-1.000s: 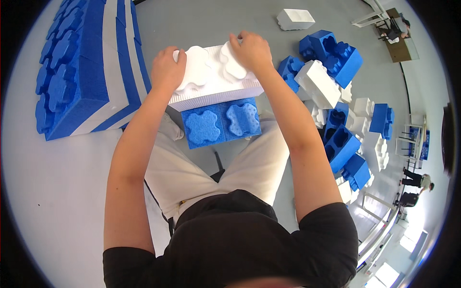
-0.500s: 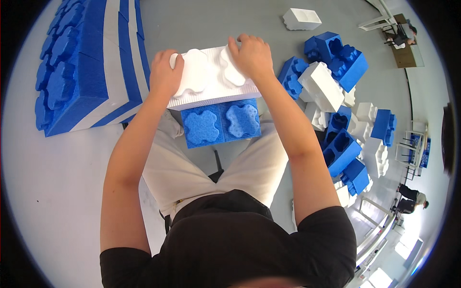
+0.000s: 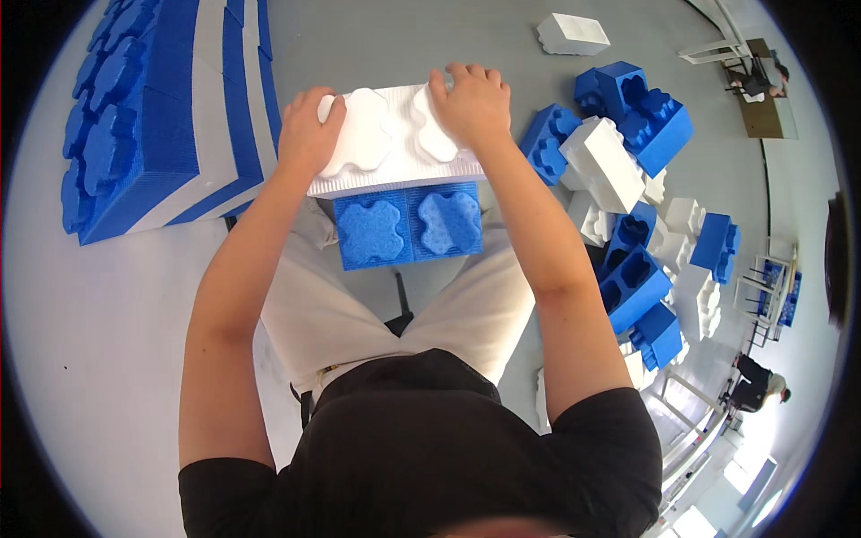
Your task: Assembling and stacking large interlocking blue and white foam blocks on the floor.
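Left hand [image 3: 311, 133] and right hand [image 3: 472, 108] clamp the white block [image 3: 397, 166]; a striped stack [image 3: 213, 125] flanks the left, scattered blocks [image 3: 605, 167] the right, grey floor [image 3: 404, 40] stretching between.

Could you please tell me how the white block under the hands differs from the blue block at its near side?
The left hand and right hand touch the white block, not the blue block. The white block's knobs are partly covered; the blue block's show fully. Both show two lobed knobs.

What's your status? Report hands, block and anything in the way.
Left hand and right hand on opposite ends of white block. Blue block showing along its near side. Loose block pile off to the right.
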Available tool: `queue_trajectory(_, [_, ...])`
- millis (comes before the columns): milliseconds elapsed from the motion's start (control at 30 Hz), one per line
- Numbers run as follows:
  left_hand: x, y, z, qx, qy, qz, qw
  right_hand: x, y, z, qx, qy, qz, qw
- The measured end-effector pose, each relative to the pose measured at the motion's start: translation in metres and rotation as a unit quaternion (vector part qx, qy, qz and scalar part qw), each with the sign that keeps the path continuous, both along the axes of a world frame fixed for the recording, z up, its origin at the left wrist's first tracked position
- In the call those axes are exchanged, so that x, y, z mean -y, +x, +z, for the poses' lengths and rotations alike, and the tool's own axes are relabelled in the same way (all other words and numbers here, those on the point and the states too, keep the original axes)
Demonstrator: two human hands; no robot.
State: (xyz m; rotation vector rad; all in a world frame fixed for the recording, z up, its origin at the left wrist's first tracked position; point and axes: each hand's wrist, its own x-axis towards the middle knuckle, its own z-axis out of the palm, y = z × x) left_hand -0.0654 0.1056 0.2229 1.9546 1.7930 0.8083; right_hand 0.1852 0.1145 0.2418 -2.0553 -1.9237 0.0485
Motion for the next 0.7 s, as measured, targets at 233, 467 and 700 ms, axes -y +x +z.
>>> queue_trajectory(233, [0.002, 0.005, -0.004, 0.015, 0.003, 0.009, 1.0, 0.002, 0.004, 0.0, 0.01, -0.025, 0.001, 1.0])
queue_trajectory(467, [0.007, 0.016, -0.003, -0.018, 0.043, 0.002, 0.999, 0.007, 0.013, -0.007, -0.041, -0.002, 0.002, 0.999])
queue_trajectory(700, [0.004, 0.001, -0.012, 0.033, 0.009, 0.003, 0.999, 0.003, 0.001, -0.012, 0.006, 0.049, 0.018, 0.999])
